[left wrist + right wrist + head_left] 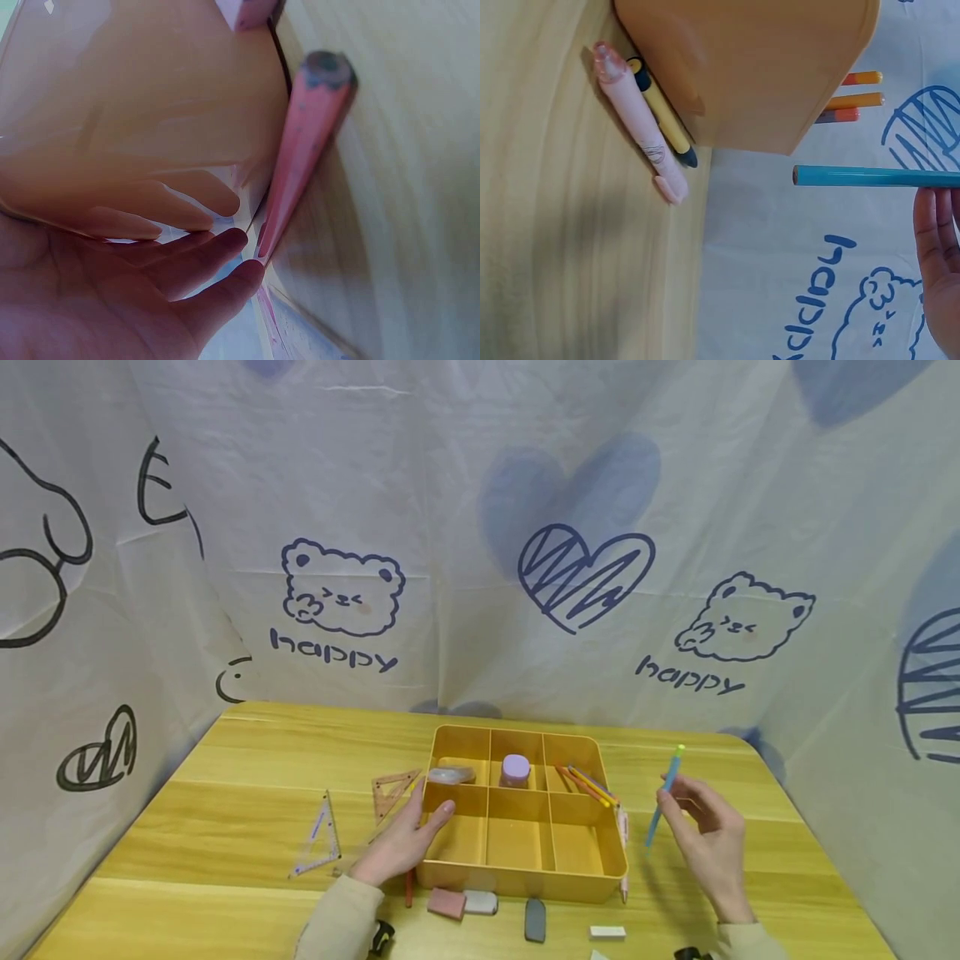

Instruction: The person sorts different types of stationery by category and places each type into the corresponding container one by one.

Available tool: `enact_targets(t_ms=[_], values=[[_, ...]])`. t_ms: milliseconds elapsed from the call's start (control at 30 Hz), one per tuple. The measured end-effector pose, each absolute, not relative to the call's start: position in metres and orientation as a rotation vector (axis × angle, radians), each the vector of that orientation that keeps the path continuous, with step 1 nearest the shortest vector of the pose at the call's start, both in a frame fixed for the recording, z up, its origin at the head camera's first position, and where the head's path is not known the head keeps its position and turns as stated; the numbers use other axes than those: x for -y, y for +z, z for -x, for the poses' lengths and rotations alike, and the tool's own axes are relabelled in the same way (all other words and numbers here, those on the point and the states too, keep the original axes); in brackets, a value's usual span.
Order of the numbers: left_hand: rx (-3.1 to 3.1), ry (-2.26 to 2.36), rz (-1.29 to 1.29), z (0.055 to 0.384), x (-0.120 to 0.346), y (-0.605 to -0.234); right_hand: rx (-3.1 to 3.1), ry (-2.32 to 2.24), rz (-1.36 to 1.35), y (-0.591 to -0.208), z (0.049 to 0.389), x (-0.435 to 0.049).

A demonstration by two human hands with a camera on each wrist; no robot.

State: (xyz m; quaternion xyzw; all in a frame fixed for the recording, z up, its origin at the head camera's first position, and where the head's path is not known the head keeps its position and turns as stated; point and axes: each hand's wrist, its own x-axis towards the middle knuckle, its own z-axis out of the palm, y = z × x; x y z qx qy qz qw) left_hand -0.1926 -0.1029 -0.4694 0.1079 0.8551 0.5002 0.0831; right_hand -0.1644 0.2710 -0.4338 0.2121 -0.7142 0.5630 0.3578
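My left hand [408, 835] rests along the left wall of a yellow-orange divided box [517, 883]. Its thumb extends over the rim, above the front left compartment. In the left wrist view the fingers [202, 262] lie fairly straight beside the outer wall, close to a red pencil [311, 135]. Right of the box, my right hand [708, 827] pinches a blue pencil [663, 800] with a yellow-green top, held upright and slightly tilted above the table. Several orange and yellow pencils [592, 787] lean in the back right compartment. A lilac-lidded jar [515, 770] stands in the back middle one.
A clear item [452, 774] is in the back left compartment. Two triangle rulers, one clear [318, 843] and one orange [390, 793], lie at left. Pink [447, 903], white [481, 902] and grey [535, 920] erasers lie in front. A pink pen [641, 124] and yellow pen [667, 116] lie beside the box.
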Motion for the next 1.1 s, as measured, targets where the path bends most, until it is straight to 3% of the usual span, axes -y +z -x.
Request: enact_targets(t_ms=[1100], values=[[-2.536,1.517,-0.357,0.193,0.104,-0.469,1.617,1.383,-0.684,-0.426,0.166,-0.259]])
